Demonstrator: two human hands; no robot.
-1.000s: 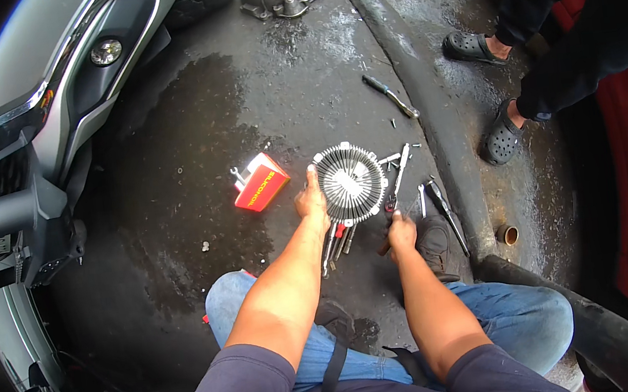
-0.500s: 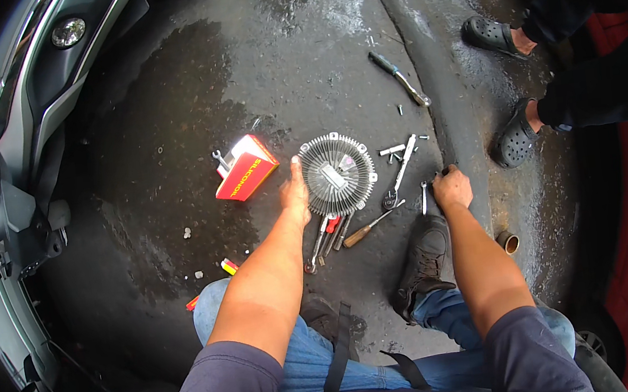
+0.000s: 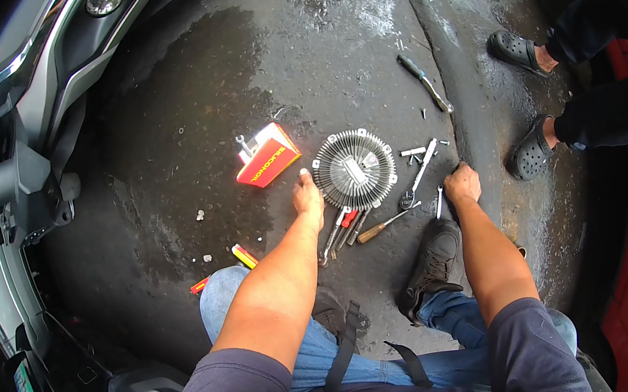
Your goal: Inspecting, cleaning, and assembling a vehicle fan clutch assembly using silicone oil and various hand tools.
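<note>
A round, finned metal fan clutch (image 3: pixel 354 171) lies on the dark floor ahead of me. My left hand (image 3: pixel 309 200) is at its left edge, thumb up along the rim and the other fingers largely hidden. To the right, my right hand (image 3: pixel 463 184) is low by the raised floor strip, its fingers curled at a small dark thing that I cannot make out. A small wrench (image 3: pixel 439 203) lies just left of that hand. A ratchet with a long shank (image 3: pixel 419 175) and several bolts (image 3: pixel 412 152) are between the clutch and the right hand.
A red and white box (image 3: pixel 269 160) stands left of the clutch, a wrench (image 3: pixel 244 145) beside it. Screwdriver (image 3: pixel 372 233), red-handled tool (image 3: pixel 348 219) and another ratchet (image 3: pixel 425 84) lie around. A vehicle bumper (image 3: pixel 54 86) borders the left. Another person's clogs (image 3: pixel 530 156) are at right.
My view has shifted, so the floor things appear further right. The clutch looks flatter, less tilted. My left hand has come slightly lower along its edge. My right hand stays by the wrench.
</note>
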